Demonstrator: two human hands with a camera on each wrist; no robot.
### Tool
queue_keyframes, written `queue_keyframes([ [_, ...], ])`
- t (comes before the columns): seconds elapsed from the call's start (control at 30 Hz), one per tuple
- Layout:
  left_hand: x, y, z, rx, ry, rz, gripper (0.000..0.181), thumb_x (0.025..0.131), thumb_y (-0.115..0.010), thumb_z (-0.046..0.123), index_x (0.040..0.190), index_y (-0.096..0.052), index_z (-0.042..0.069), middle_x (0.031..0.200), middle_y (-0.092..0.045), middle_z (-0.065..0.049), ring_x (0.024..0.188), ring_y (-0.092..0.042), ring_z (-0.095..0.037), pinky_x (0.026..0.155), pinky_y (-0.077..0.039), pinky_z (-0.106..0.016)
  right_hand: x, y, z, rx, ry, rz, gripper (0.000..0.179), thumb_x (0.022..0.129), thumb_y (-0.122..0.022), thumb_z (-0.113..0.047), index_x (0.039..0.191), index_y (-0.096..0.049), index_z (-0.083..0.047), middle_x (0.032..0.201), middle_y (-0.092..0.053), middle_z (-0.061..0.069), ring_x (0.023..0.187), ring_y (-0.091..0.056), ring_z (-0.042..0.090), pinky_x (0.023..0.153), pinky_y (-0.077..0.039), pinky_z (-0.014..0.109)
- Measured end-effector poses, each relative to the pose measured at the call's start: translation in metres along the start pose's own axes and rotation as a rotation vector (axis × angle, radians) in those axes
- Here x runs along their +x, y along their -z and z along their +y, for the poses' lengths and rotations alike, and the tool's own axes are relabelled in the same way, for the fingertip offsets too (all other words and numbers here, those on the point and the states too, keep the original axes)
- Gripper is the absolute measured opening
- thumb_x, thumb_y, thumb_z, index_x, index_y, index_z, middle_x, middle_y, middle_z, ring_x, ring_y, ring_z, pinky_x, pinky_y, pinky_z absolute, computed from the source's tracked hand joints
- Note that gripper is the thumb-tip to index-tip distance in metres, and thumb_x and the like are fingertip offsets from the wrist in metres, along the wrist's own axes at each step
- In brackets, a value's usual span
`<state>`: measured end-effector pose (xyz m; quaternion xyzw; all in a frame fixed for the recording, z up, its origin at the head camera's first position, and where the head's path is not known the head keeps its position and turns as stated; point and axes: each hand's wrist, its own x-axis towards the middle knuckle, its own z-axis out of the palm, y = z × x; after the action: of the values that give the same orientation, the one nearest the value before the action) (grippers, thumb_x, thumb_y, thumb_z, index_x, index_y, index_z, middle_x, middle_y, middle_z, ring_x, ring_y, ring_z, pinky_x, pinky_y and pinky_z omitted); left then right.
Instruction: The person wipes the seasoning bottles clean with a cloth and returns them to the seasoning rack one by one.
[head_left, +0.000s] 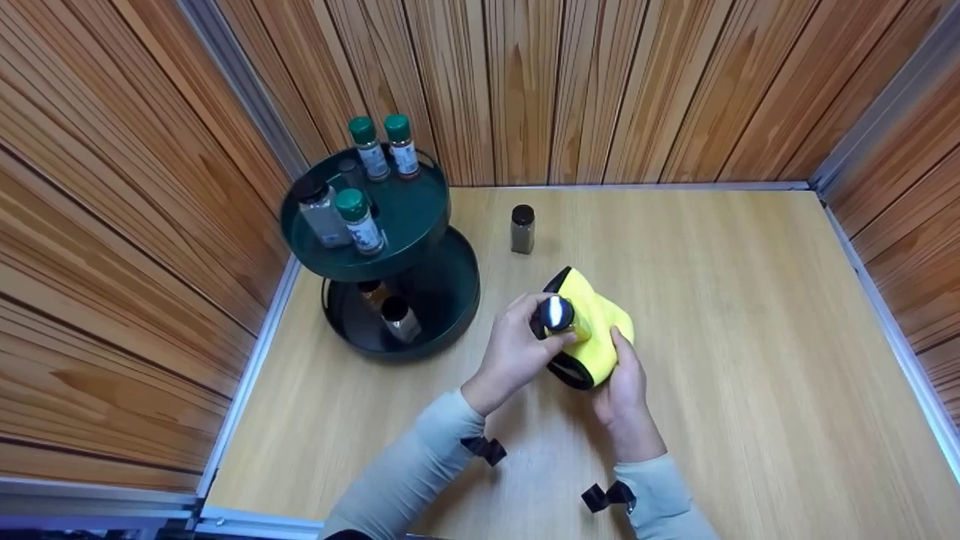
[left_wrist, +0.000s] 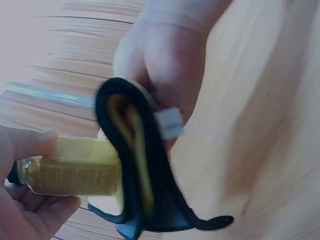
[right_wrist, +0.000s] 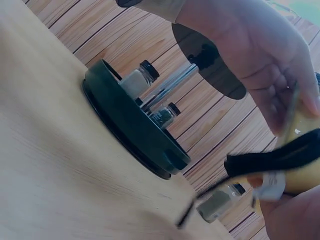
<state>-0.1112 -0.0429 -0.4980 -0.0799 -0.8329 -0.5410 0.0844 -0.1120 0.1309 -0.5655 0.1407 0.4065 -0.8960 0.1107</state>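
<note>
My left hand grips a spice jar near its dark cap, fingers on one side and thumb on the other. In the left wrist view the jar lies sideways, with yellowish-brown contents. Its base end meets a folded yellow cloth with black edging and a small white tag. My right hand holds this cloth from the right, thumb on top; its other fingers are mostly hidden beneath. In the head view the cap points up toward the camera. Both hands are above the table, right of the two-tier rack.
A dark green two-tier round rack stands at the left. Several jars, some green-capped, are on its upper tier; dark-capped jars are on the lower. Another dark-capped jar stands behind my hands. Wood-panelled walls enclose the table.
</note>
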Motion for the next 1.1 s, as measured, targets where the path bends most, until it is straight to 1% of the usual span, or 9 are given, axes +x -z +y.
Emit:
queue_keyframes([
  [0.1,0.001,0.000,0.000,0.042,-0.063,0.015,0.050,0.078,-0.090,0.017,0.122,-0.068,0.007,0.113,-0.068,0.000,0.109,-0.063,-0.008,0.102,-0.050,-0.026,-0.001,0.002,-0.002,-0.055,-0.014,-0.009,0.043,0.111,-0.035,-0.038,0.143,-0.042,-0.010,0.130,-0.064,0.001,0.122,-0.062,0.015,0.104,-0.050,0.031],
  [0.2,0.004,0.001,-0.001,0.059,-0.093,0.018,0.049,0.080,-0.089,0.019,0.123,-0.067,0.008,0.113,-0.067,0.000,0.107,-0.063,-0.009,0.101,-0.051,-0.026,-0.002,0.003,-0.005,-0.075,-0.029,-0.008,0.041,0.111,-0.036,-0.034,0.141,-0.043,-0.007,0.126,-0.066,0.002,0.118,-0.064,0.016,0.102,-0.052,0.032],
  [0.33,0.008,0.003,-0.004,0.082,-0.079,-0.006,0.048,0.082,-0.088,0.021,0.123,-0.067,0.009,0.113,-0.065,0.001,0.108,-0.064,-0.012,0.101,-0.052,-0.028,-0.002,0.001,-0.010,-0.041,-0.031,0.000,0.039,0.111,-0.037,-0.032,0.140,-0.043,-0.007,0.125,-0.065,0.003,0.116,-0.065,0.016,0.102,-0.052,0.033],
  [0.5,0.009,0.011,-0.005,0.087,-0.046,-0.060,0.046,0.081,-0.089,0.019,0.121,-0.068,0.009,0.113,-0.065,0.001,0.109,-0.064,-0.009,0.101,-0.053,-0.032,-0.002,-0.003,-0.013,-0.074,0.004,0.028,0.040,0.111,-0.037,-0.033,0.140,-0.043,-0.006,0.125,-0.064,0.002,0.118,-0.063,0.015,0.101,-0.052,0.032],
  [0.63,0.006,0.016,-0.002,0.012,0.011,-0.132,0.048,0.081,-0.089,0.017,0.124,-0.068,0.012,0.116,-0.065,0.005,0.109,-0.063,-0.006,0.098,-0.054,-0.028,-0.001,-0.008,-0.012,-0.080,0.058,0.063,0.043,0.110,-0.039,-0.038,0.140,-0.045,-0.008,0.129,-0.064,0.002,0.120,-0.062,0.016,0.100,-0.052,0.031],
  [0.73,0.004,0.015,0.001,-0.013,-0.005,-0.161,0.049,0.081,-0.089,0.020,0.125,-0.068,0.014,0.118,-0.065,0.006,0.110,-0.063,-0.006,0.098,-0.053,-0.026,0.003,-0.011,-0.009,-0.048,0.051,0.029,0.045,0.110,-0.037,-0.041,0.143,-0.044,-0.010,0.133,-0.063,0.002,0.122,-0.061,0.016,0.102,-0.051,0.032],
  [0.87,0.005,0.013,0.001,0.006,-0.053,-0.122,0.049,0.080,-0.089,0.020,0.125,-0.068,0.014,0.119,-0.066,0.005,0.112,-0.062,-0.007,0.102,-0.050,-0.027,0.004,-0.011,-0.003,0.007,-0.060,-0.054,0.047,0.111,-0.031,-0.042,0.146,-0.042,-0.012,0.132,-0.063,0.001,0.123,-0.060,0.016,0.105,-0.049,0.032],
  [0.93,0.007,0.012,-0.001,0.013,-0.050,-0.103,0.050,0.081,-0.089,0.019,0.125,-0.067,0.013,0.119,-0.065,0.005,0.114,-0.062,-0.007,0.104,-0.049,-0.027,0.004,-0.009,-0.001,0.038,-0.109,-0.065,0.047,0.111,-0.031,-0.041,0.146,-0.042,-0.012,0.132,-0.064,0.002,0.123,-0.060,0.016,0.106,-0.048,0.032],
  [1.1,0.010,0.012,-0.008,0.051,-0.029,-0.084,0.049,0.082,-0.088,0.018,0.126,-0.067,0.011,0.117,-0.065,0.002,0.111,-0.062,-0.010,0.102,-0.051,-0.029,0.002,-0.003,-0.002,0.051,-0.102,-0.010,0.043,0.111,-0.035,-0.036,0.144,-0.041,-0.010,0.132,-0.061,0.002,0.124,-0.060,0.016,0.106,-0.048,0.032],
])
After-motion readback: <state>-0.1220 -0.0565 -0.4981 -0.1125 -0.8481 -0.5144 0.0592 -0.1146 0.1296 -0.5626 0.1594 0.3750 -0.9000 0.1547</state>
